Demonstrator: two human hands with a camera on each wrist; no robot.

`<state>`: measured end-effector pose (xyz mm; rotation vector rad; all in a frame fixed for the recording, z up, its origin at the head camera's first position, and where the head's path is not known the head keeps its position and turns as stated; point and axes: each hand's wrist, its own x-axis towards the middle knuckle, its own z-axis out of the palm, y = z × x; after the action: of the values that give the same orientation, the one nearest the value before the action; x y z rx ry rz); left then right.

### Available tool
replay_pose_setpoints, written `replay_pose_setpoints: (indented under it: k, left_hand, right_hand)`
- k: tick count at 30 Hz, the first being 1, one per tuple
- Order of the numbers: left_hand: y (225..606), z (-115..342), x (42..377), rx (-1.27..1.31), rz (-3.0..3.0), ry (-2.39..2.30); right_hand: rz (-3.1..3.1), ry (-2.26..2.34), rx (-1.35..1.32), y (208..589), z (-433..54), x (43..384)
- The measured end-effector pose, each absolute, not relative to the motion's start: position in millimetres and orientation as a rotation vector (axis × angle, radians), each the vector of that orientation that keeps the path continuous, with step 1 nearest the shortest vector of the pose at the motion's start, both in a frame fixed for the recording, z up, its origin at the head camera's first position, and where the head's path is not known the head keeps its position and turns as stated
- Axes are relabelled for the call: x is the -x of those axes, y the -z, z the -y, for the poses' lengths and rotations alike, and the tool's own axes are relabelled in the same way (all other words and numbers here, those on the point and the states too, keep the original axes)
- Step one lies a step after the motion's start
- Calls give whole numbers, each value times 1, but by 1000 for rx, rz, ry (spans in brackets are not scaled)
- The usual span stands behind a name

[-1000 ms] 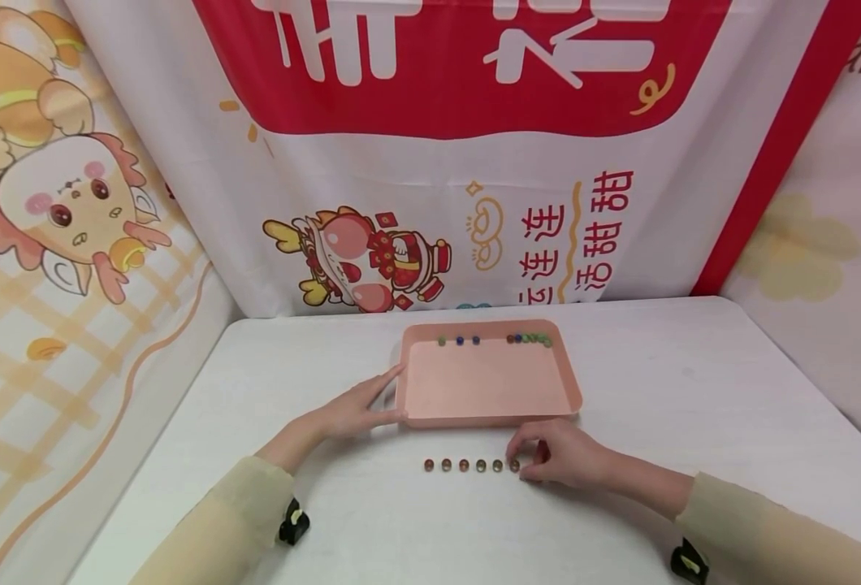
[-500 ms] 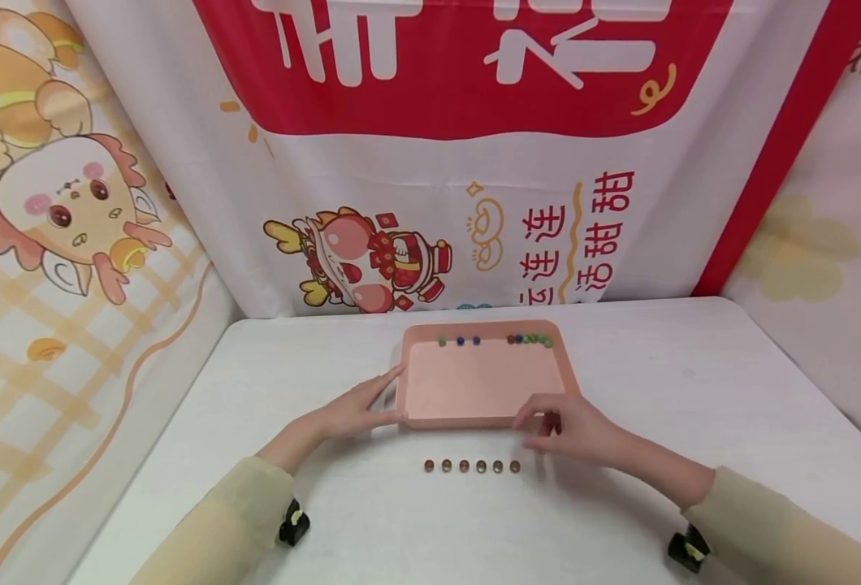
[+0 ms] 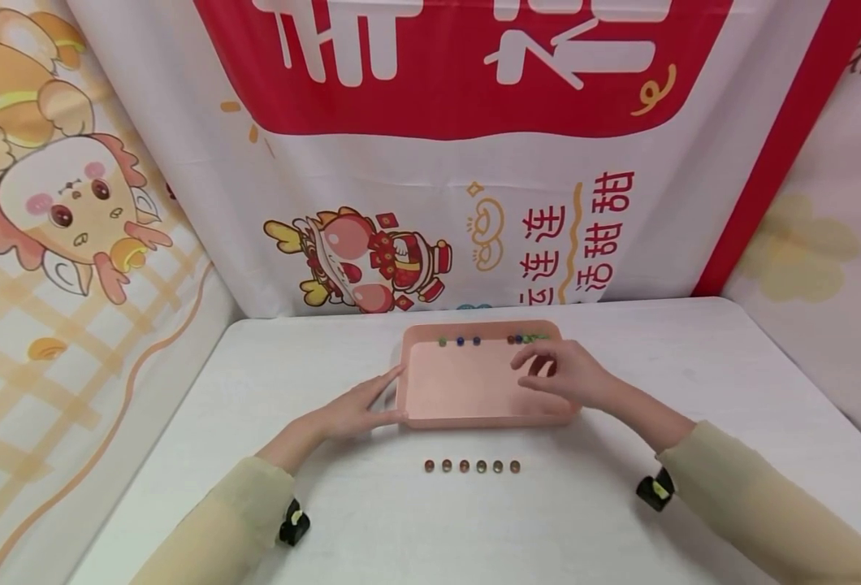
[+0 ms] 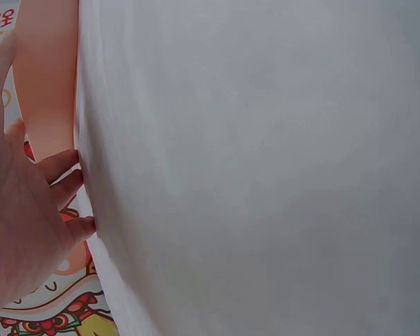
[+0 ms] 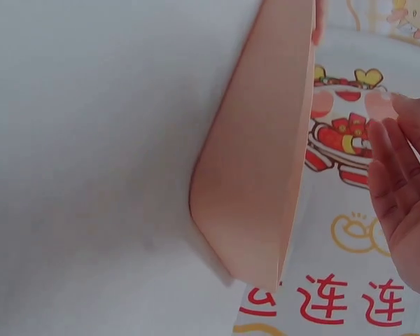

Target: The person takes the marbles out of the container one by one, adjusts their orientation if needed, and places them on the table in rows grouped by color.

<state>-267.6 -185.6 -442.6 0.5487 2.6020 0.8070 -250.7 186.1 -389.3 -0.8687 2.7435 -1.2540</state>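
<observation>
A shallow pink tray (image 3: 474,422) sits on the white table in the head view. My left hand (image 3: 350,413) rests against its left side, thumb and fingers spread. Over the tray's right part hovers my right hand (image 3: 575,375), fingers loosely bent, with a gap between thumb and fingertips and nothing visible in it. Along the far wall inside lie glass marbles: a green marble (image 3: 442,342) and two blue ones at left. A closer cluster at right has a reddish marble (image 3: 511,340), a blue marble (image 3: 519,339) and several green ones, partly hidden by the right hand.
A straight row of several brownish and clear marbles (image 3: 481,466) lies on the table (image 3: 401,520) in front of the tray. A printed cloth (image 3: 401,179) hangs behind the table's far edge, and patterned walls stand at both sides.
My right hand has let go of the rightmost marble in the front row, risen, and moved forward over the tray. The left hand and tray have stayed in place.
</observation>
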Motion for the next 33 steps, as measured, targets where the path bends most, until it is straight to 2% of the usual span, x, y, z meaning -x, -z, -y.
replay_pose_setpoints:
  k: [16,25,33]
  left_hand:
    - [442,186,268,-540,-2597,-819]
    - [444,187,269,-551,-2604,-818]
    - [446,187,270,-573,-2608,-811]
  right_hand:
    - [-2839,1119,744,412,-184,323]
    - [-2820,1059,517,425,-185,346]
    - [-2786,998,491,439,-181,358]
